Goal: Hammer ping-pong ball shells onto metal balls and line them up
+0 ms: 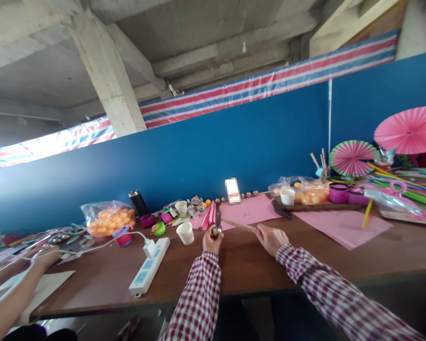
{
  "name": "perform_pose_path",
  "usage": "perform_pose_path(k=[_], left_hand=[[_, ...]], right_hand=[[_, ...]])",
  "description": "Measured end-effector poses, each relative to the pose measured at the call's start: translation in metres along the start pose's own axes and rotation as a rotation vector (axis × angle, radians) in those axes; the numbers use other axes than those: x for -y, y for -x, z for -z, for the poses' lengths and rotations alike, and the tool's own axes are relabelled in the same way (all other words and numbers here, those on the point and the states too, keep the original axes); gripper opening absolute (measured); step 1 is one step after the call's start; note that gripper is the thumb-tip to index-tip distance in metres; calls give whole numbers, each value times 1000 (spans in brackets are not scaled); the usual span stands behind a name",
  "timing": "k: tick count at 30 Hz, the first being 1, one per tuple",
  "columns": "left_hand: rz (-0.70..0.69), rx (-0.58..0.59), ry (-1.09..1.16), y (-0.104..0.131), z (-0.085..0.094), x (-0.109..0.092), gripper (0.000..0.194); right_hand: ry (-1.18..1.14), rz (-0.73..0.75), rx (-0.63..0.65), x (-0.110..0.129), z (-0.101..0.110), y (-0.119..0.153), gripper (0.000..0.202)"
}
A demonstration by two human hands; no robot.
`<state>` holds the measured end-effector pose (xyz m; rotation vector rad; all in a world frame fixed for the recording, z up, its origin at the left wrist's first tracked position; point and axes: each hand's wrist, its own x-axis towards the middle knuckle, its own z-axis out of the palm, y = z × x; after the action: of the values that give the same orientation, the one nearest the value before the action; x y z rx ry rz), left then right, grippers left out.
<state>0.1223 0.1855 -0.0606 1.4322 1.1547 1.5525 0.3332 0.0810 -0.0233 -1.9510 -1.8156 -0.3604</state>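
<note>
- Left hand (212,243) pinches the ball (216,231) in its fingertips.
- Right hand (272,239) grips the stick (239,225), right of the ball.
- Stick lies crosswise, free tip just beside the ball; whether touching, cannot tell.

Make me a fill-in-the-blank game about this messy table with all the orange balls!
The partition behind the table is ____. The power strip is ____. The flask beside the bag is ____. The camera wearer holds the stick in the ____ hand.

Missing words: blue; white; black; right.
</note>
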Motion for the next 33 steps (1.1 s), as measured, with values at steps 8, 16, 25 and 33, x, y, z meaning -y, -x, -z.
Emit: perform_pose_path(k=[8, 16, 25, 33], left_hand=[[30, 7, 89, 4, -7, -1, 47], [30, -20, 17, 0, -1, 2, 41], [13, -58, -30, 2, -2, -2, 46], [8, -67, -80, 5, 0, -14, 36]], right_hand=[[-5, -17, 26, 0, 2, 0, 37], [5, -18, 24, -1, -2, 0, 40], [-2, -21, 34, -2, 0, 0, 37], [-2, -19, 24, -1, 0, 0, 39]])
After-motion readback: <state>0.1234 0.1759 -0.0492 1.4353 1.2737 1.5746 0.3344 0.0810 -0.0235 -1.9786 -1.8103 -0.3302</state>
